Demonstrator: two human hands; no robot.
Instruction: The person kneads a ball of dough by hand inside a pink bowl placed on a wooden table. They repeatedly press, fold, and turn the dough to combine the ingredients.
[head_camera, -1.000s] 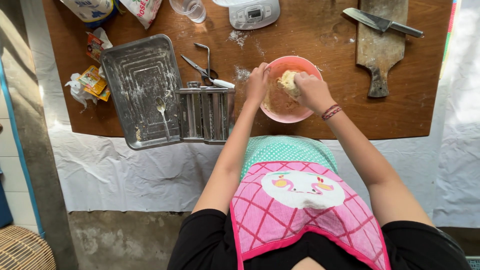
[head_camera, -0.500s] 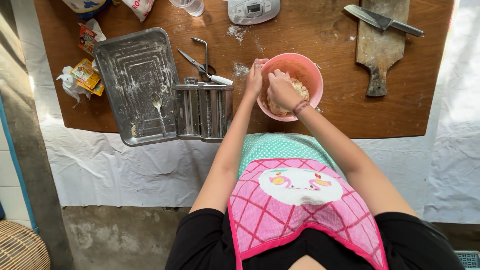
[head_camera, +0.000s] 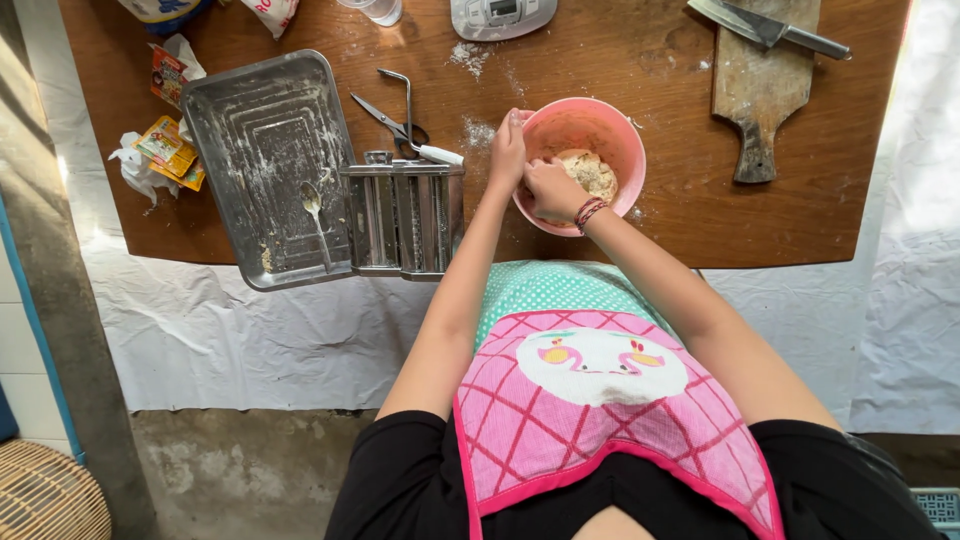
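Observation:
A pink bowl (head_camera: 612, 127) with a lump of pale dough (head_camera: 593, 171) sits on the brown wooden table (head_camera: 660, 225). My left hand (head_camera: 507, 152) grips the bowl's left rim, thumb and fingers curled over it. My right hand (head_camera: 553, 190) is inside the bowl, fingers closed and pressing on the near side of the dough. A red bead bracelet circles my right wrist.
A metal pasta machine (head_camera: 402, 217) stands left of the bowl, with a floured metal tray (head_camera: 262, 110) and a spoon (head_camera: 315, 208) beside it. Scissors (head_camera: 395, 127) lie behind the machine. A wooden board (head_camera: 762, 85) with a knife (head_camera: 768, 27) lies at back right. Wrappers (head_camera: 165, 152) are at far left.
My right hand has gone from lifting dough above the bowl to pressing down into it near the front rim. My left hand has stayed on the rim.

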